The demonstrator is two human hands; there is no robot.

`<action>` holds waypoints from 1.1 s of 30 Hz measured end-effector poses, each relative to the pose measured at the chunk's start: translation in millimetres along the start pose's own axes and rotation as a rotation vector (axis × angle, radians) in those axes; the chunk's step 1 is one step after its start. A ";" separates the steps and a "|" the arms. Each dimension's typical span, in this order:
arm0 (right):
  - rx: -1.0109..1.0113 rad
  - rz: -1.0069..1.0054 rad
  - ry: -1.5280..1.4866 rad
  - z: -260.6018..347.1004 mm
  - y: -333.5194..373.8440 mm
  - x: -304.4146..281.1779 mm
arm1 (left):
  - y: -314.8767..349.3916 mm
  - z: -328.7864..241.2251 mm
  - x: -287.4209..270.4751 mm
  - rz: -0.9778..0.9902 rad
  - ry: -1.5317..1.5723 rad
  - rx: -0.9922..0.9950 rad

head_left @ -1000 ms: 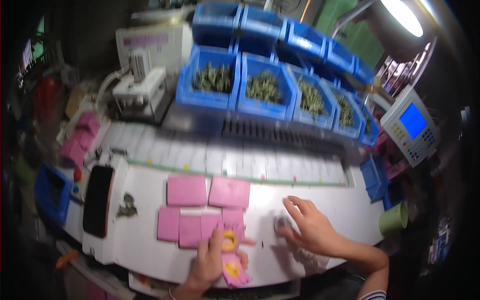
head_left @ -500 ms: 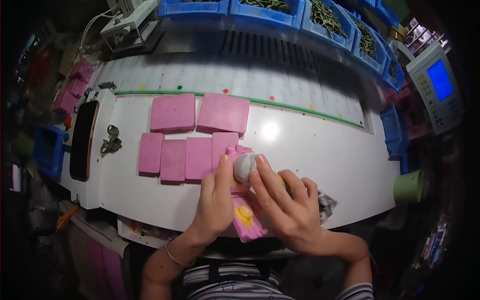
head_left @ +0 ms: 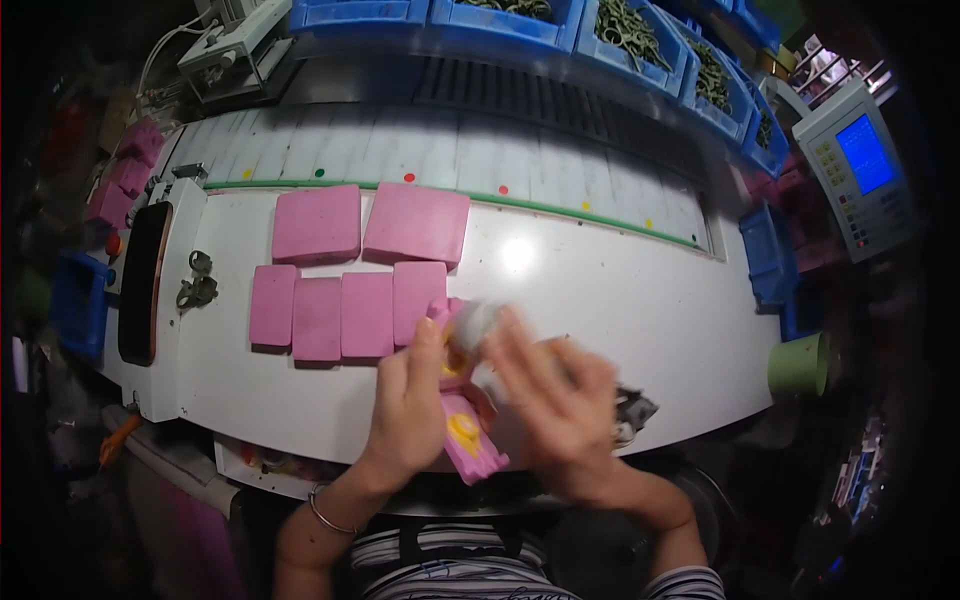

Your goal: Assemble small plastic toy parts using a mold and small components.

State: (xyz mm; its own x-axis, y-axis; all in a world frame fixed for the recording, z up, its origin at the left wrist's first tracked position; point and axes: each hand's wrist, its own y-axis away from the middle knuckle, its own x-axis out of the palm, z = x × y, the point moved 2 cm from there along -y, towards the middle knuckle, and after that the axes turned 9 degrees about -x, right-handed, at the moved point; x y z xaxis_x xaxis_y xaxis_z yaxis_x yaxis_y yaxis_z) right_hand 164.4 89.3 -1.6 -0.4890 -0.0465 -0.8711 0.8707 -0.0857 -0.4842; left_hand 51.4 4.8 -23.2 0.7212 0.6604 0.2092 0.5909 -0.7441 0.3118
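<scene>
The left hand (head_left: 412, 400) is held fingers curled, pointing toward twelve o'clock. The right hand (head_left: 555, 395) is blurred, fingers spread toward eleven o'clock.

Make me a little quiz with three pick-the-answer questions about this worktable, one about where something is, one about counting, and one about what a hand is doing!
1. Where is the light green plastic cup?
A. at the right edge of the white worktable
B. in the middle of it
C. inside a blue plastic bin

2. How many small flat pink rectangular pads lie in the lower row?
A. two
B. four
C. seven

3. What is the left hand doing?
A. resting flat on the table
B. touching the black flat device
C. holding a pink holder with yellow pieces

Answers: 1 A, the cup stands by the table's right rim. 2 B, four pads sit side by side under two bigger ones. 3 C, its fingers wrap the pink holder.
</scene>
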 end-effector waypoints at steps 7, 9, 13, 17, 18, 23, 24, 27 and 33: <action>0.015 0.030 -0.025 6.2 5.1 -2.4 | -0.6 10.5 -2.3 0.019 0.128 -0.106; -0.001 0.042 0.064 17.0 10.0 2.8 | -6.8 25.6 -2.8 -0.024 0.071 0.011; 0.074 0.041 -0.168 10.2 6.4 -7.3 | 1.6 12.4 -4.0 0.000 0.100 -0.044; 0.005 0.018 -0.113 17.1 11.8 1.5 | -6.1 25.9 1.4 -0.073 0.073 0.036; 0.009 0.021 -0.114 15.3 11.1 -1.4 | -4.5 26.6 -1.9 -0.072 0.074 0.031; 0.039 -0.024 -0.223 10.3 2.0 -10.0 | 3.0 9.0 -2.5 0.047 0.152 -0.180; 0.020 0.038 -0.205 13.1 -1.8 -10.2 | 0.5 12.4 -1.0 0.048 0.155 -0.186; 0.042 0.105 -0.324 4.5 0.1 -3.9 | 1.6 16.7 -4.9 0.115 0.247 -0.094; 0.282 0.022 -0.703 -5.3 0.7 -33.6 | -3.3 15.4 -12.6 -0.019 -0.033 0.510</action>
State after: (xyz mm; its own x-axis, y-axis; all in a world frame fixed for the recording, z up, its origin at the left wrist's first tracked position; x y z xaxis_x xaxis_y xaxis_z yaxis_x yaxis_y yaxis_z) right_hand 181.7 96.1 26.9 -0.4719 -0.6664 -0.5772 0.8806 -0.3241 -0.3457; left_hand 46.0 -2.6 -41.2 0.7151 0.6766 0.1757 0.6991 -0.6924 -0.1784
